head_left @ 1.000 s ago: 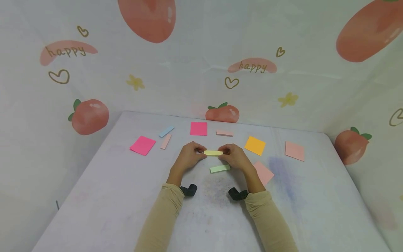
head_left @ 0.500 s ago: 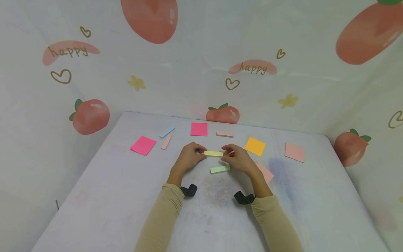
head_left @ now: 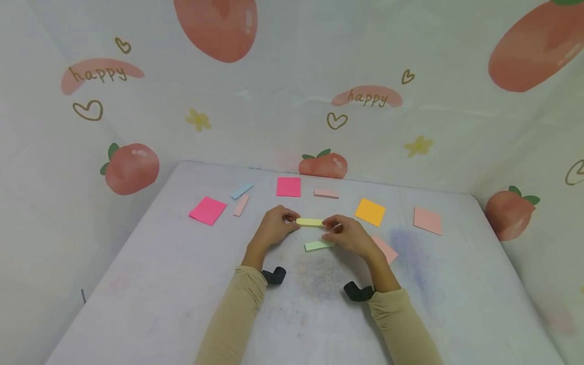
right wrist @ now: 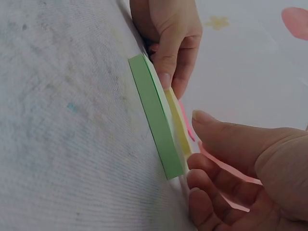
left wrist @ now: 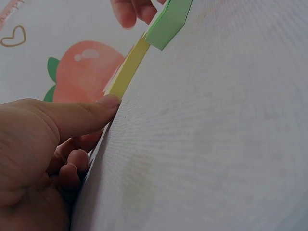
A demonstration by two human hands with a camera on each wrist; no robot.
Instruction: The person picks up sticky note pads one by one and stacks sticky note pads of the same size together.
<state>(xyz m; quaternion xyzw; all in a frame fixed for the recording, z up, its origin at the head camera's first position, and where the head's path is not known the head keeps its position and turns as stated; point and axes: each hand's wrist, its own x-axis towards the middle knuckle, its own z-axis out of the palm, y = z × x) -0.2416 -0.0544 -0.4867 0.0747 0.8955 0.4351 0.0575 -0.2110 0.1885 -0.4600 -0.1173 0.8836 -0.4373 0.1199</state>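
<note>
Steadying the yellow strip (head_left: 309, 222) seems the step in hand: the left hand (head_left: 275, 224) pinches one end, towards the far edge of the table (head_left: 150, 284). The right hand (head_left: 350, 236) has thumb and fingers apart, contact unclear; regripping calls for avoiding the green strip (head_left: 317, 246).

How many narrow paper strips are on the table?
5: yellow strip pinched by the left hand; green strip nearer the camera; blue strip and pink strip, back left; another pink strip, back centre.

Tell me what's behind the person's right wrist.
In the head view, a pale pink square note peeks out past the right wrist. The wrist covers the note's left part; that part and anything else directly behind the wrist cannot be seen.
</note>
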